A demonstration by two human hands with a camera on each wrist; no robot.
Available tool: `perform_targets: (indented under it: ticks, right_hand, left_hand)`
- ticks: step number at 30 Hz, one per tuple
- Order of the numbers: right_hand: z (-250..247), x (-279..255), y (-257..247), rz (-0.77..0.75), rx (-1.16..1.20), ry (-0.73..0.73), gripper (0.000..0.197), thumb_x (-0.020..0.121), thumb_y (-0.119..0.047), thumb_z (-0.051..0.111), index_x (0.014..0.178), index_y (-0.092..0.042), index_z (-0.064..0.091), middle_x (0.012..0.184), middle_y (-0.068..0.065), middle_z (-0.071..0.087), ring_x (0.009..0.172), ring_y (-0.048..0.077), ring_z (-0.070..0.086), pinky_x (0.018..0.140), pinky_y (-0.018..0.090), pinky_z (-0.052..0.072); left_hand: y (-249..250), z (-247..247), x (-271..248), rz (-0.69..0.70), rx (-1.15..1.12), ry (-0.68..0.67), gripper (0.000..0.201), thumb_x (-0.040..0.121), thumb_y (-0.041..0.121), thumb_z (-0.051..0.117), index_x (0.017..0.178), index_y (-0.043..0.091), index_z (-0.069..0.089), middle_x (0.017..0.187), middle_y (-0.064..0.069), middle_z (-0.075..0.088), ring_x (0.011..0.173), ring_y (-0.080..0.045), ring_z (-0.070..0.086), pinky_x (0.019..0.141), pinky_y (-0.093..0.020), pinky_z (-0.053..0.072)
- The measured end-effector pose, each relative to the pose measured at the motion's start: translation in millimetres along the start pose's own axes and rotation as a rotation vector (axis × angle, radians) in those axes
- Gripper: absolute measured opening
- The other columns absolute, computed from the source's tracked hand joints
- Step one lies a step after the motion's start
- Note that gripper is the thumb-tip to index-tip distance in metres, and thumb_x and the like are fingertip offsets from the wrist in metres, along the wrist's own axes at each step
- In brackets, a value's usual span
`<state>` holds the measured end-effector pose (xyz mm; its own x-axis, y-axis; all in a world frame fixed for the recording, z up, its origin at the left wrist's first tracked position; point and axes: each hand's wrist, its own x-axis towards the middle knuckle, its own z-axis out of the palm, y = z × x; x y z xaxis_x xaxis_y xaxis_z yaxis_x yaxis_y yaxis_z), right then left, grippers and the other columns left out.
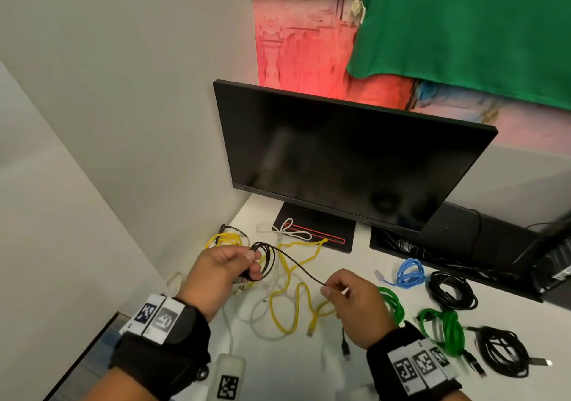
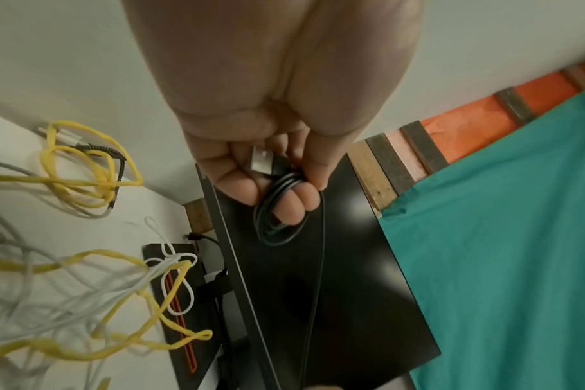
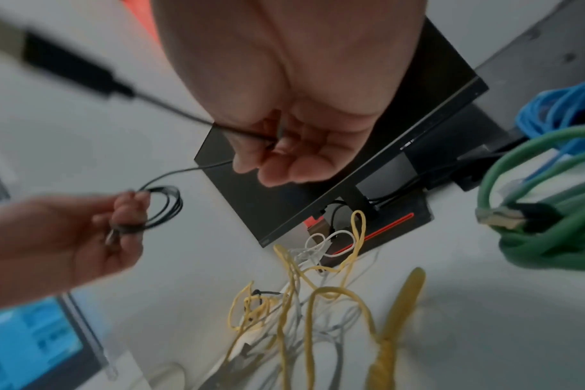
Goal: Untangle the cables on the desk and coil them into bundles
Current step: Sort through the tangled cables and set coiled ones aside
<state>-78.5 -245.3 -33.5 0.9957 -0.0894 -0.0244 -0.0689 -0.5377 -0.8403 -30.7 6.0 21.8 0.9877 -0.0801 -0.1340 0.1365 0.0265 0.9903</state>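
Note:
My left hand (image 1: 230,266) grips a small coil of thin black cable (image 1: 266,261) above the white desk (image 1: 302,366); its USB plug (image 2: 263,161) lies against the fingers and the loops (image 2: 277,224) hang round two fingertips. The cable's straight run (image 1: 301,269) leads to my right hand (image 1: 341,294), which pinches it (image 3: 268,141). The free end with its black plug (image 3: 74,68) dangles past that hand. Under both hands lies a tangle of yellow cable (image 1: 296,301) and white cable (image 1: 262,311).
A black monitor (image 1: 349,156) stands behind the tangle on its base (image 1: 315,235). Right of my hands lie coiled bundles: blue (image 1: 409,274), green (image 1: 441,329), black (image 1: 451,289) and another black (image 1: 503,351). A wall closes the left side.

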Motion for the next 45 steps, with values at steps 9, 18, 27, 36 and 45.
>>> perform_targets:
  ticks: [9,18,27,36,45]
  right_hand:
    - [32,-16,-48,-0.273,-0.22,-0.574,0.021,0.095,-0.031,0.051,0.083,-0.02,0.064,0.084,-0.003,0.072,0.081,0.009,0.063,0.077,0.025,0.048]
    - [15,-4,-57,-0.21,0.12,-0.407,0.019,0.089,-0.029,0.062,0.072,-0.038,0.065,0.068,-0.012,0.067,0.066,0.003,0.059,0.07,0.028,0.05]
    - [-17,6,-57,-0.047,-0.009,-0.491,0.015,0.079,-0.032,0.079,0.071,-0.024,0.069,0.058,-0.01,0.063,0.05,0.003,0.057,0.053,0.02,0.047]
    - [-19,12,-63,-0.3,-0.808,-0.316,0.022,0.101,-0.032,0.049,0.107,-0.025,0.068,0.1,-0.001,0.06,0.092,0.023,0.057,0.072,0.029,0.037]
    - [1,8,-58,-0.136,0.191,-0.193,0.033,0.101,-0.012,0.049,0.083,-0.034,0.067,0.083,-0.005,0.072,0.079,0.008,0.069,0.061,0.016,0.048]
  left_hand:
    - [-11,33,-22,0.046,0.239,-0.269,0.015,0.088,0.013,0.067,0.075,0.01,0.075,0.073,-0.011,0.073,0.068,-0.014,0.065,0.07,-0.025,0.053]
    - [0,17,-27,0.047,0.362,-0.478,0.024,0.092,0.022,0.054,0.089,0.012,0.075,0.076,-0.009,0.071,0.073,-0.012,0.06,0.074,-0.023,0.048]
    - [-4,5,-17,0.065,0.701,-0.359,0.027,0.092,0.017,0.061,0.068,0.027,0.068,0.064,0.008,0.065,0.065,-0.005,0.058,0.076,-0.036,0.05]
    - [-13,14,-23,0.09,0.784,-0.396,0.016,0.092,0.027,0.063,0.078,0.032,0.069,0.096,0.01,0.06,0.086,0.0,0.057,0.081,-0.016,0.044]
    - [-4,24,-30,0.145,0.635,-0.333,0.025,0.096,0.012,0.054,0.083,0.028,0.069,0.07,0.005,0.064,0.066,-0.003,0.063,0.069,-0.018,0.049]
